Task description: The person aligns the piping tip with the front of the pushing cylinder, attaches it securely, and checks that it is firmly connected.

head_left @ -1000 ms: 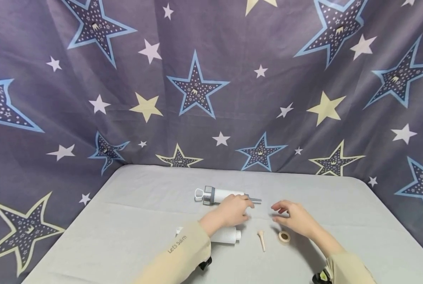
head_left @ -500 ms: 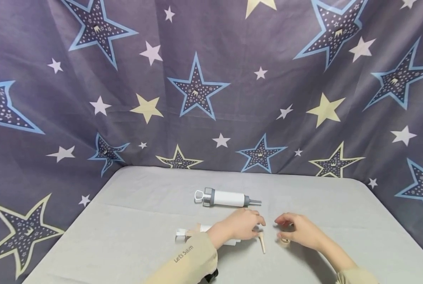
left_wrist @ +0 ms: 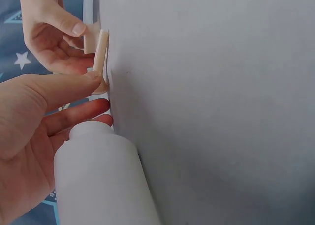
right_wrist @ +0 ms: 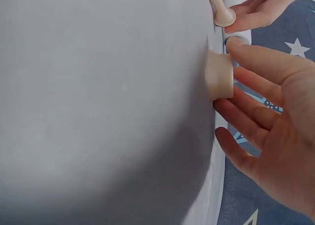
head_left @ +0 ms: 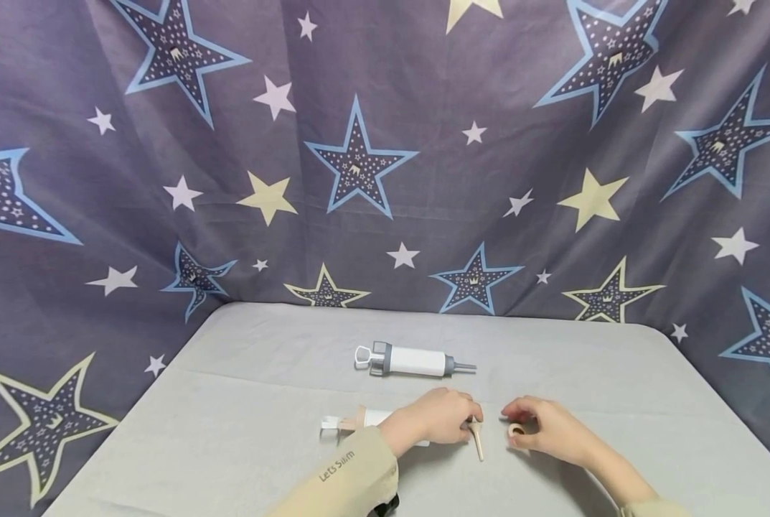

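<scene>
In the head view, my left hand (head_left: 439, 416) is at the wide end of a small beige funnel-shaped nozzle (head_left: 478, 441), its thumb and fingers pinching that flared end. The left wrist view shows the thumb against the nozzle (left_wrist: 100, 55). My right hand (head_left: 548, 429) curls round a short beige ring (right_wrist: 220, 77), the thumb at one edge and fingertips at the other. A white barrel with a threaded neck (left_wrist: 101, 171) lies under my left forearm, partly hidden. Its beige end and clear handle (head_left: 330, 424) stick out to the left.
Farther back on the grey cloth-covered table (head_left: 262, 359) lies a syringe-like tool (head_left: 417, 361) with a white barrel, grey tip and loop handle. A star-patterned curtain (head_left: 385, 179) hangs behind the table's far edge.
Both hands have come down toward the near side, from beside the syringe-like tool to the nozzle and the ring. My left hand has closed on the nozzle, my right round the ring.
</scene>
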Demonstrator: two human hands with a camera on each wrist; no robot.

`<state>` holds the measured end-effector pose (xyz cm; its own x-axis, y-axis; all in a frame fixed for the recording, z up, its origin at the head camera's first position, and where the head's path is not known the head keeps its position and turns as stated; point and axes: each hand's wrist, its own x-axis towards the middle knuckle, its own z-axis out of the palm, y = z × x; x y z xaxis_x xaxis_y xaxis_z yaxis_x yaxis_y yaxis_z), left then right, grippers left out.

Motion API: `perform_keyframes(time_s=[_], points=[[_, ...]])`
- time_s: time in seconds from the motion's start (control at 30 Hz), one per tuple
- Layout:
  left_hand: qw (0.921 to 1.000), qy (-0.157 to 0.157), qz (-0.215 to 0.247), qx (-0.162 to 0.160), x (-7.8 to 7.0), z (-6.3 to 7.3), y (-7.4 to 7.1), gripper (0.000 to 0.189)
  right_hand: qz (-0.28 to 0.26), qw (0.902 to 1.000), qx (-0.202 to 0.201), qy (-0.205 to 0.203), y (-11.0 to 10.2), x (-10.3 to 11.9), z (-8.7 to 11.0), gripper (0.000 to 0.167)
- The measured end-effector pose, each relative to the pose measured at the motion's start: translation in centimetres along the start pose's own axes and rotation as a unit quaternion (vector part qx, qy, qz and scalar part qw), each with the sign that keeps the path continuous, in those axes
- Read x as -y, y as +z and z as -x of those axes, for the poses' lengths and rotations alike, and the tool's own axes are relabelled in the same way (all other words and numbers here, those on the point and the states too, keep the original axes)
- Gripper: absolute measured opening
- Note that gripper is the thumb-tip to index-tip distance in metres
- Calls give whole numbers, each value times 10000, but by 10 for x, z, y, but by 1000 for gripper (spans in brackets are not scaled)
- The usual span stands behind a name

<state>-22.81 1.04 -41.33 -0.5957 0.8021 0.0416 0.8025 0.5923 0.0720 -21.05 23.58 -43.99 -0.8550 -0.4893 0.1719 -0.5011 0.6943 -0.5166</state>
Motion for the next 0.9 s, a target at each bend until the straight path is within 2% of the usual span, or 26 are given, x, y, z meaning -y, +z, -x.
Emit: perform_keyframes(time_s=[0.2, 0.63, 0.9], points=[[9999, 94, -72, -90, -1, -3, -1, 28, 79, 9995, -155, -258, 2, -1, 3, 33], [9998, 106, -118, -106, 2, -9, 7, 19, 242, 9984, 228, -453, -3, 2, 2, 36], [9996, 135, -120, -210, 1, -8, 8, 15, 101, 9967, 105, -797, -4, -3, 5, 30]])
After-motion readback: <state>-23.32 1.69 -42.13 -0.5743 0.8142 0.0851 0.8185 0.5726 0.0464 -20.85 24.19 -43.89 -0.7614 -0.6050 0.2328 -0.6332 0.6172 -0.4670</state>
